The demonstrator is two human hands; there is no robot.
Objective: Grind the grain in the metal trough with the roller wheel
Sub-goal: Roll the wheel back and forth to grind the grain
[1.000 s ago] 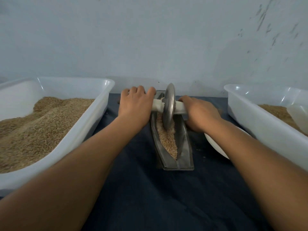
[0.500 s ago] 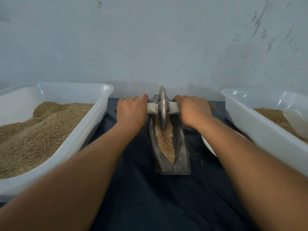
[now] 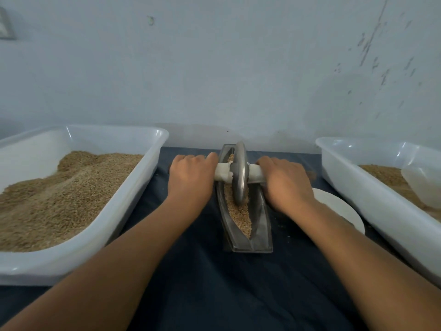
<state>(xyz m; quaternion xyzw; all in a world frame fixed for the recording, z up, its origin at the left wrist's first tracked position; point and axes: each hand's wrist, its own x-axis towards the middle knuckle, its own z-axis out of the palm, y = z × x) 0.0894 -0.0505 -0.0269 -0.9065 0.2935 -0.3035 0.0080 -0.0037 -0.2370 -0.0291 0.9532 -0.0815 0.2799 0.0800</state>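
Observation:
A narrow metal trough (image 3: 262, 231) lies lengthwise on the dark cloth at the centre, with tan grain (image 3: 241, 213) along its groove. A metal roller wheel (image 3: 239, 173) stands upright on edge in the grain, toward the trough's far half. A pale handle bar (image 3: 222, 172) runs through the wheel's hub. My left hand (image 3: 189, 177) grips the bar's left end and my right hand (image 3: 286, 182) grips its right end, knuckles up. The bar's ends are hidden under my fingers.
A large white tub (image 3: 133, 204) heaped with grain stands at the left. Another white tub (image 3: 358, 187) with grain and a translucent scoop (image 3: 422, 185) stands at the right. A white plate (image 3: 338, 211) lies between trough and right tub. The wall is close behind.
The wheel, tilted a second ago, now stands upright and sits slightly nearer along the trough than half a second ago. Both hands kept their grip on the bar.

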